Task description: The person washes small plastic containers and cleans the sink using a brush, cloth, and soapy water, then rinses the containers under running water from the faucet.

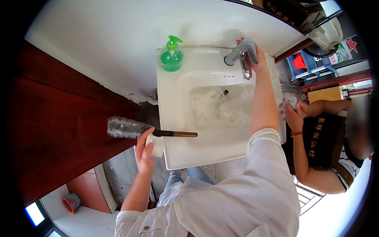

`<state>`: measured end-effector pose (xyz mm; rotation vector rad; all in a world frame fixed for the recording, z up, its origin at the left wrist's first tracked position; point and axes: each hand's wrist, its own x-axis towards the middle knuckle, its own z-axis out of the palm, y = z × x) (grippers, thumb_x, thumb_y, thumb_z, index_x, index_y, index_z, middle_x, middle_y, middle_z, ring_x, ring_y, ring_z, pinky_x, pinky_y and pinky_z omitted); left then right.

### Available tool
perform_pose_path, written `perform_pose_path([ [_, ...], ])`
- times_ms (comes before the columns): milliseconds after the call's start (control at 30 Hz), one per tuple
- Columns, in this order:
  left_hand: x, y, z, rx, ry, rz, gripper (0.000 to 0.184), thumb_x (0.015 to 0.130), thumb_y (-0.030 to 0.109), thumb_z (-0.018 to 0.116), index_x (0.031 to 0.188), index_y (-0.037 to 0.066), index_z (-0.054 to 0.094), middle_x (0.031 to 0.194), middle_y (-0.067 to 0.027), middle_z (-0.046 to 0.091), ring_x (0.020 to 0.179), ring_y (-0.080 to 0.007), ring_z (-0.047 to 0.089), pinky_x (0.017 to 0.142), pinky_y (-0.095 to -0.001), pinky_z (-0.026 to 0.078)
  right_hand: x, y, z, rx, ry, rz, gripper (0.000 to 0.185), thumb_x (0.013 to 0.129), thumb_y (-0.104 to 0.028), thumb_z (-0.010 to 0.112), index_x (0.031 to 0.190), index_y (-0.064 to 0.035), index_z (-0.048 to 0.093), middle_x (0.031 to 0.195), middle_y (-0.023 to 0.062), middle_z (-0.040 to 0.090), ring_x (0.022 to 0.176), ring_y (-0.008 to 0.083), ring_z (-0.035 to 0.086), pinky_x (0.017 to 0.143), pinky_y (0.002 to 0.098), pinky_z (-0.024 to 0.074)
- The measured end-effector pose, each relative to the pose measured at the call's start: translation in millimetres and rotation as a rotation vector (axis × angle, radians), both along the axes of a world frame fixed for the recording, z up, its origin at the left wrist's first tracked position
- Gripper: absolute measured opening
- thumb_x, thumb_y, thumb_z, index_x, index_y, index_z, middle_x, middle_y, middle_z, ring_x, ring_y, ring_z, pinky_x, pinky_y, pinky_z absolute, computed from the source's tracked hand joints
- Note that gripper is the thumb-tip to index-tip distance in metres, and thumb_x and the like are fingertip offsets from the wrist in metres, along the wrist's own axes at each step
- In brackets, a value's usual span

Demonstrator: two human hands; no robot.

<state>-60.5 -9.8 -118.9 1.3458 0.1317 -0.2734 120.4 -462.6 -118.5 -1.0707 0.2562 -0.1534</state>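
Observation:
My left hand (144, 155) is closed around a small white cup (157, 146) and a bottle brush with grey bristles (127, 128), left of the sink. The brush's dark handle (177, 134) points right, over the basin's edge. At the back of the white sink (205, 154), my right hand (260, 61) is wrapped around the chrome faucet (236, 55), its fingers partly hidden behind the metal. Soapy water (221, 104) with foam lies in the basin. In it shows a small dark piece (226, 92).
A pump bottle of green soap (171, 59) stands on the sink's back left corner. To the right, a person in a dark apron (325, 138) holds something whitish in their hands (294, 112). A reddish-brown door (71, 130) is at left. A bucket (71, 203) sits lower left.

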Motion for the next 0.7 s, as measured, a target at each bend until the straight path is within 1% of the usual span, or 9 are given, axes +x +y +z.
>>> perform_pose_path([
  [100,0.8,-1.4,-2.2,-0.013,-0.008,-0.009,0.053,0.076,0.024,0.051,0.122,-0.003,0.047,0.108,-0.0074,0.054,0.097,-0.0135,0.050,0.087,-0.0260,0.037,-7.6,-3.8,-3.4,0.026,0.029,-0.024,0.034,0.091,-0.026,0.042,0.110,-0.0010,0.054,0.089,0.0041,0.061,0.075,0.0126,0.054,0.066,0.0259,0.0446],
  [167,2.1,-5.7,1.0,-0.019,-0.006,-0.007,0.053,0.076,0.024,0.051,0.122,-0.003,0.046,0.108,-0.0074,0.054,0.097,-0.0135,0.050,0.087,-0.0259,0.037,-17.8,-10.1,-21.3,-0.153,0.230,-0.102,0.030,0.091,-0.022,0.045,0.109,-0.0017,0.055,0.092,0.0046,0.061,0.076,0.0108,0.055,0.065,0.0257,0.0450],
  [267,4.7,-8.1,4.2,-0.011,-0.010,-0.005,0.053,0.076,0.024,0.051,0.122,-0.003,0.046,0.108,-0.0076,0.054,0.098,-0.0137,0.050,0.087,-0.0259,0.037,-30.2,-2.1,-27.6,-0.344,0.257,-0.143,0.025,0.089,-0.020,0.047,0.105,-0.0030,0.057,0.092,0.0052,0.062,0.074,0.0125,0.057,0.063,0.0260,0.0454],
  [300,5.1,-8.4,4.4,-0.002,-0.015,-0.007,0.053,0.076,0.023,0.051,0.122,-0.003,0.046,0.109,-0.0078,0.054,0.098,-0.0137,0.050,0.087,-0.0259,0.037,-31.3,-3.9,-32.5,-0.343,0.255,-0.146,0.025,0.089,-0.020,0.047,0.105,-0.0030,0.057,0.092,0.0052,0.062,0.074,0.0125,0.057,0.063,0.0260,0.0454],
  [367,5.0,-8.3,7.0,-0.005,-0.007,-0.016,0.053,0.076,0.023,0.051,0.122,-0.003,0.046,0.109,-0.0080,0.054,0.098,-0.0139,0.050,0.088,-0.0260,0.037,-35.2,-6.4,-43.5,-0.256,0.332,-0.127,0.033,0.087,-0.033,0.053,0.102,-0.0046,0.056,0.077,0.0047,0.058,0.067,0.0146,0.055,0.063,0.0270,0.0457],
  [400,4.7,-8.4,8.3,-0.010,0.002,-0.022,0.053,0.076,0.023,0.051,0.122,-0.003,0.046,0.110,-0.0082,0.054,0.099,-0.0141,0.050,0.089,-0.0260,0.037,-38.0,-4.5,-47.3,-0.255,0.331,-0.129,0.033,0.087,-0.033,0.053,0.102,-0.0046,0.056,0.077,0.0047,0.058,0.067,0.0146,0.055,0.063,0.0270,0.0457],
  [467,3.7,-7.6,6.1,-0.004,-0.012,-0.027,0.053,0.076,0.022,0.050,0.121,-0.003,0.046,0.110,-0.0084,0.053,0.100,-0.0145,0.050,0.089,-0.0261,0.036,-38.4,1.9,-55.9,-0.005,0.314,-0.254,0.032,0.087,-0.034,0.052,0.097,-0.0033,0.057,0.075,0.0062,0.059,0.063,0.0179,0.056,0.057,0.0313,0.0450],
  [600,-2.4,-1.5,6.0,0.031,-0.029,-0.031,0.052,0.076,0.022,0.050,0.121,-0.003,0.047,0.111,-0.0085,0.053,0.100,-0.0151,0.050,0.090,-0.0265,0.036,-39.5,-8.8,-118.1,-0.014,0.107,-0.140,0.030,0.087,-0.032,0.050,0.090,-0.0032,0.059,0.077,0.0100,0.061,0.066,0.0218,0.058,0.058,0.0374,0.0443],
  [700,-5.2,-2.9,10.0,0.018,-0.011,-0.025,0.052,0.076,0.022,0.051,0.121,-0.003,0.047,0.111,-0.0085,0.053,0.100,-0.0148,0.050,0.090,-0.0266,0.036,-38.6,25.0,-123.8,-1.733,0.380,-0.388,0.028,0.085,-0.029,0.053,0.095,-0.0033,0.059,0.097,0.0092,0.061,0.091,0.0230,0.058,0.075,0.0401,0.0465],
])
